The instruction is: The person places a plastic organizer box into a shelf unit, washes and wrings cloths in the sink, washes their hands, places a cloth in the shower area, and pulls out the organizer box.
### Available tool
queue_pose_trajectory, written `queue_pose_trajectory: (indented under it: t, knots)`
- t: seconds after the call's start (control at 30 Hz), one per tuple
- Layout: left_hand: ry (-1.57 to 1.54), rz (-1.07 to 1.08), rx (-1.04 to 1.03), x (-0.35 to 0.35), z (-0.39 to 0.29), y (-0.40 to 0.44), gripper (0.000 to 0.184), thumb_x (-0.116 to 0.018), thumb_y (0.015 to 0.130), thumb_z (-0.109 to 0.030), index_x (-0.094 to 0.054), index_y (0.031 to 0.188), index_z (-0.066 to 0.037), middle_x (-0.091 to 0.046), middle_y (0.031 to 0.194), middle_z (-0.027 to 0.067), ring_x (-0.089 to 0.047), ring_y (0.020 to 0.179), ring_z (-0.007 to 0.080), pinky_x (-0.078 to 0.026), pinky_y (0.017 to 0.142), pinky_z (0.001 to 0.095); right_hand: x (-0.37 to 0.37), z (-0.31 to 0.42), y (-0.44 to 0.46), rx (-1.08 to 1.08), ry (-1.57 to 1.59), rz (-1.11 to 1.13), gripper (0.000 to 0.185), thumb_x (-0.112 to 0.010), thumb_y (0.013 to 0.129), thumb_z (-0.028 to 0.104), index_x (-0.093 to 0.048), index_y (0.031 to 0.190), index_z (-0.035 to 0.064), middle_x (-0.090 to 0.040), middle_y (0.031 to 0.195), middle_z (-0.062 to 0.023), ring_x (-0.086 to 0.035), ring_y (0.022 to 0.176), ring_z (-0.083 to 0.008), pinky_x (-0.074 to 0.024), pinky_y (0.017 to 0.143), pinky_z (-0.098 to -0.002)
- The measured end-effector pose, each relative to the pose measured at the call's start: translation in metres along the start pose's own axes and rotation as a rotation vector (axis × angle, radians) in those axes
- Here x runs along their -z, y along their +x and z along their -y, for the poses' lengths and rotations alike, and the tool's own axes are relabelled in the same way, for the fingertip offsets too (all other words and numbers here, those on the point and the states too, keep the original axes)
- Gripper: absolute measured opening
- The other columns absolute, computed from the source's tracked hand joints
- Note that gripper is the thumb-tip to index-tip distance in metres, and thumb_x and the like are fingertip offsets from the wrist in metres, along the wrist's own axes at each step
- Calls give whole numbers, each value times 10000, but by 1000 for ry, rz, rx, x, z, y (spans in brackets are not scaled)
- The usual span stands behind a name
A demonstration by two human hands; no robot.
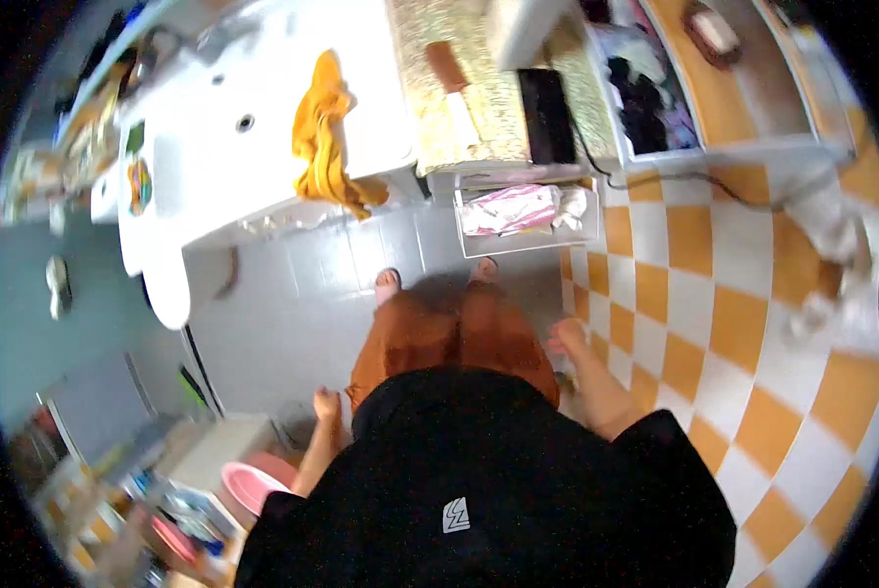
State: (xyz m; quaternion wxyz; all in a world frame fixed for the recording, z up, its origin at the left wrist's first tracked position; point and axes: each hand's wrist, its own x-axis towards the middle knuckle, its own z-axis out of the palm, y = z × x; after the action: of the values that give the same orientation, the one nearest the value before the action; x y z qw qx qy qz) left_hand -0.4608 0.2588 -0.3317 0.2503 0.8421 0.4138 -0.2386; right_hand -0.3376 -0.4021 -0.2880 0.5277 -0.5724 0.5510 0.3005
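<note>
My left hand (pixel 328 404) hangs beside my left hip, its fingers loosely curled, with nothing visible in it. On the other side, my right hand (pixel 567 338) is next to my right thigh; its fingers are curled too and I see nothing held. Both hands are small and a little blurred, apart from any object. In front of me, a mustard-yellow cloth (pixel 320 137) lies crumpled on the white sink counter (pixel 263 59), one end hanging over the front edge. Nearest my left arm is a pink basin (pixel 253 482).
A patterned countertop (pixel 498 118) bears a black phone-like slab (pixel 547 116) with a cable and a brown-and-white brush-like item (pixel 454 88). Below, an open drawer (pixel 528 248) holds striped cloth. Another open drawer (pixel 689 152) holds dark clothes. Orange-and-white tiles (pixel 684 294) line the right.
</note>
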Motion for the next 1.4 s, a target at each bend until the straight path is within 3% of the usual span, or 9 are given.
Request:
queue_pose_trajectory:
  t: [0.07, 0.1, 0.17, 0.3, 0.37, 0.6, 0.83, 1.27, 1.4]
  knots:
    - [289, 156, 92, 48, -69, -24, 485, -617, 774, -267, -607, 1143, 47, -654, 1130, 232, -623, 1077, 340, -475, 941, 382, -6, -11, 10, 5, -74, -30, 248, -538, 910, 239, -539, 1053, 36, -616, 973, -153, -657, 760, -351, -578, 594, -485]
    - [289, 242, 17, 33, -8, 25, 477, -630, 775, -286, -623, 1123, 39, -667, 1120, 205, -632, 1063, 319, -484, 925, 380, -17, -13, 7, 23, 0, -72, 238, -513, 918, 236, -538, 1044, 36, -617, 973, -154, -657, 760, -350, -572, 587, -484]
    - [424, 218, -41, 55, -23, 63, 492, -624, 797, -292, -605, 1163, 36, -678, 1089, 182, -640, 1053, 283, -500, 890, 362, -44, -21, -3, 49, 124, -147, 228, -465, 935, 231, -536, 1027, 35, -620, 973, -156, -657, 760, -349, -562, 574, -484]
    - [-30, 449, 12, 108, -98, 134, 509, -597, 863, -262, -533, 1280, 22, -669, 1091, 154, -642, 1049, 251, -524, 833, 344, -115, -64, 30, 333, -525, -169, 301, -459, 920, 242, -598, 1053, 10, -633, 1060, -209, -651, 841, -380, -532, 707, -489]
    - [-479, 341, 29, 148, -187, 88, 475, -529, 927, -198, -460, 1354, 0, -652, 1123, 165, -648, 1037, 269, -537, 813, 356, -167, -22, -44, 211, -570, -267, 340, -508, 874, 230, -637, 1072, -14, -628, 1129, -261, -632, 973, -403, -493, 836, -488]
    - [-323, 648, -240, 182, -275, 140, 416, -468, 961, -146, -444, 1349, 2, -638, 1153, 176, -653, 1021, 288, -538, 845, 390, -237, -84, -109, 179, -181, -391, 371, -509, 906, 333, -658, 1097, 52, -633, 1174, -179, -589, 1077, -359, -472, 898, -427]
    - [-64, 639, -234, 164, -247, 145, 530, -640, 833, -169, -486, 1318, -22, -662, 1091, 107, -635, 972, 227, -507, 768, 364, -262, -186, -154, -12, -92, -403, 383, -520, 876, 323, -658, 1092, 40, -647, 1109, -226, -604, 1048, -386, -481, 877, -440]
    - [137, 422, -327, 168, -182, 200, 530, -613, 821, -164, -492, 1329, -73, -607, 1056, 103, -605, 882, 223, -523, 686, 377, -331, -330, -162, 35, 233, -488, 332, -577, 837, 316, -673, 1003, 46, -686, 1001, -192, -645, 964, -361, -500, 835, -435]
    - [238, 388, -419, 162, -202, 151, 521, -619, 834, -182, -475, 1327, -97, -597, 1016, 91, -589, 908, 229, -524, 734, 407, -357, -389, -181, 118, 201, -546, 326, -604, 810, 309, -680, 986, 45, -690, 950, -195, -656, 892, -364, -510, 797, -430]
